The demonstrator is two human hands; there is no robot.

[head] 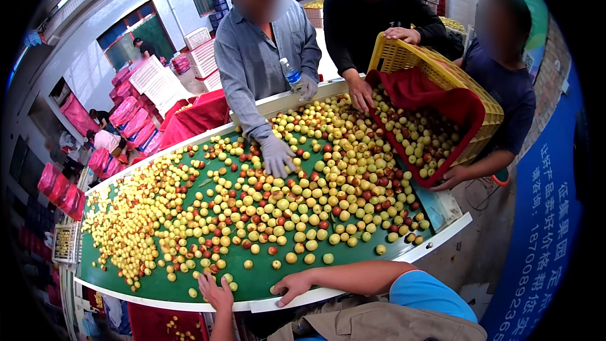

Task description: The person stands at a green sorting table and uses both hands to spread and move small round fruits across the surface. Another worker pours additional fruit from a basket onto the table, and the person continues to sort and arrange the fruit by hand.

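Observation:
A sorting conveyor with a green belt (258,277) lies before me, strewn with yellow-green and reddish-brown jujubes (284,204). At its near edge my left hand (216,291) reaches over the white rim (322,295), fingers spread and palm down. A few jujubes (230,282) sit right beside those fingers; whether they touch is unclear. My right hand (296,286) is bent over the rim, thumb apart from the fingers. One jujube (272,289) shows partly at its fingertips, and no grip on it is visible.
Across the belt, a co-worker's gloved hand (278,155) spreads jujubes; the other holds a water bottle (290,74). Two more people tilt a yellow plastic crate (485,104) with red lining (421,86) over the belt's right end. A red-lined bin (147,319) stands below, front left.

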